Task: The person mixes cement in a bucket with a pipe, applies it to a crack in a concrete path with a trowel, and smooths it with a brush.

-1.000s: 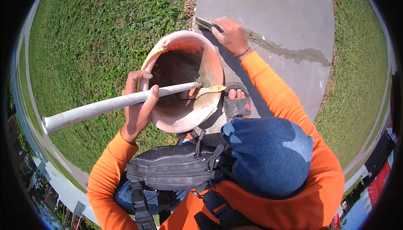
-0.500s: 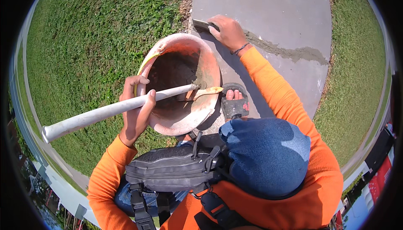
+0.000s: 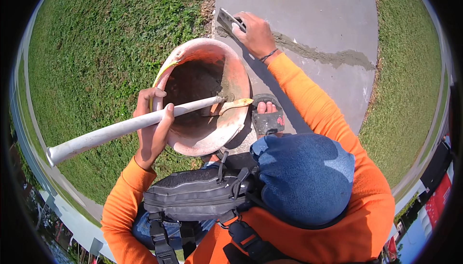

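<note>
My left hand [image 3: 153, 124] grips the white pipe handle [image 3: 111, 131] of a scoop, whose yellowish blade [image 3: 235, 104] rests across the rim of a tilted orange bucket [image 3: 202, 141]. Dark wet mortar shows inside the bucket. My right hand [image 3: 255, 35] reaches out over the concrete slab [image 3: 313, 18] and holds a steel trowel [image 3: 226, 20] at the slab's left edge. A strip of wet grey mortar [image 3: 323, 54] runs across the slab to the right of that hand. Both sleeves are orange.
Grass [image 3: 96, 47] lies left of the slab and bucket, and more grass [image 3: 410, 81] lies to the right. My sandalled foot [image 3: 267, 117] stands beside the bucket on the slab. A black chest pack [image 3: 193, 194] and a blue cap [image 3: 306, 177] fill the lower middle.
My right hand has pushed the trowel a little further out along the slab edge. The left hand and the scoop handle stay almost where they were.
</note>
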`<state>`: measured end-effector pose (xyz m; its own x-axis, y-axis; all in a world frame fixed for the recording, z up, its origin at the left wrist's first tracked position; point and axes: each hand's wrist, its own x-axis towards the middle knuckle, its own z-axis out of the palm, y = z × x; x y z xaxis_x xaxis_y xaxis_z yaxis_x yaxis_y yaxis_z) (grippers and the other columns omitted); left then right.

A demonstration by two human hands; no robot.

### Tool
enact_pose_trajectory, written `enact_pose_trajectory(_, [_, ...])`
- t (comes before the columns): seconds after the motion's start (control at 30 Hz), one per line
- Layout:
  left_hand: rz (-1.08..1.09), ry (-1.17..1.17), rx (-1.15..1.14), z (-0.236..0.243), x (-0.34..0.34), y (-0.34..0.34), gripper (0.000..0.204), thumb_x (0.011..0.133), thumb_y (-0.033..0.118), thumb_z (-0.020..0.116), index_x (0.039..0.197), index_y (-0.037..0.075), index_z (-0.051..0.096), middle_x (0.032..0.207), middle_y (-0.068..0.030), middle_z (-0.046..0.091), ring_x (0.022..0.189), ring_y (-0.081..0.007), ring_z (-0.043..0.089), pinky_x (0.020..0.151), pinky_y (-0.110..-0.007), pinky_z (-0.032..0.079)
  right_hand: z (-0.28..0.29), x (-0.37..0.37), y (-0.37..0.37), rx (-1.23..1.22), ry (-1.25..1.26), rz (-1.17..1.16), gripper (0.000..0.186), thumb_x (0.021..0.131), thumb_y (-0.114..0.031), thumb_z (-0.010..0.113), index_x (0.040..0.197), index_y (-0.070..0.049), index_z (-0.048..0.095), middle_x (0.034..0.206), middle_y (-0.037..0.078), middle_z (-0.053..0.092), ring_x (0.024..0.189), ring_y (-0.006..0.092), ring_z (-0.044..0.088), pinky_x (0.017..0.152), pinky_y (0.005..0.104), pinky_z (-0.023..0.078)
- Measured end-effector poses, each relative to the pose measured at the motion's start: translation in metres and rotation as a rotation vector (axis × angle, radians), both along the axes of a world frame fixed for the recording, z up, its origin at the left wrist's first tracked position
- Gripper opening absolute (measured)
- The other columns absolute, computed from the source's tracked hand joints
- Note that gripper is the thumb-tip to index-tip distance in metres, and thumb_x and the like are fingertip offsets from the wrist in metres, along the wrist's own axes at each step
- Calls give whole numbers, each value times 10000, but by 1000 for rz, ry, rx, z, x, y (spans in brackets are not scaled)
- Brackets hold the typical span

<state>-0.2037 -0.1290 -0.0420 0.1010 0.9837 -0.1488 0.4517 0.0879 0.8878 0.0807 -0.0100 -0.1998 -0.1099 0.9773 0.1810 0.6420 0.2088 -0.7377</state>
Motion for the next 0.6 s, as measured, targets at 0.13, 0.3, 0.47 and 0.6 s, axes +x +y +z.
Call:
enact_pose_trajectory(0.13, [20, -12, -35, 4, 3, -1, 242, 872, 113, 639, 1064, 29, 518, 964, -51, 517, 804, -101, 444, 740, -251, 401, -16, -10, -4, -22, -1, 47, 205, 801, -184, 641, 943, -42, 599, 872, 198, 641, 842, 408, 627, 768, 480, 505])
enact_pose_trajectory(0.3, [8, 36, -26, 7, 1, -2, 236, 877, 115, 635, 1061, 27, 517, 967, -43, 512, 806, -104, 445, 742, -253, 400, -18, 22, -24, -154, -77, -133, 221, 800, -197, 647, 954, -43, 605, 879, 184, 650, 835, 397, 632, 740, 476, 506])
enact_pose_trajectory(0.47, [9, -3, -31, 2, -4, -4, 248, 891, 118, 642, 1080, 22, 513, 981, -45, 501, 835, -107, 443, 761, -247, 393, 10, 37, -13, 8, -185, 1, 224, 825, -172, 631, 1032, -87, 637, 948, 87, 677, 882, 321, 644, 764, 429, 514])
enact_pose_trajectory(0.6, [36, -69, -64, 2, -1, -1, 241, 897, 119, 644, 1080, 22, 520, 1003, -57, 505, 882, -123, 458, 810, -256, 395, -8, 18, 26, 249, -386, 275, 228, 843, -146, 626, 1070, -141, 643, 1029, 39, 682, 1020, 241, 626, 840, 396, 494])
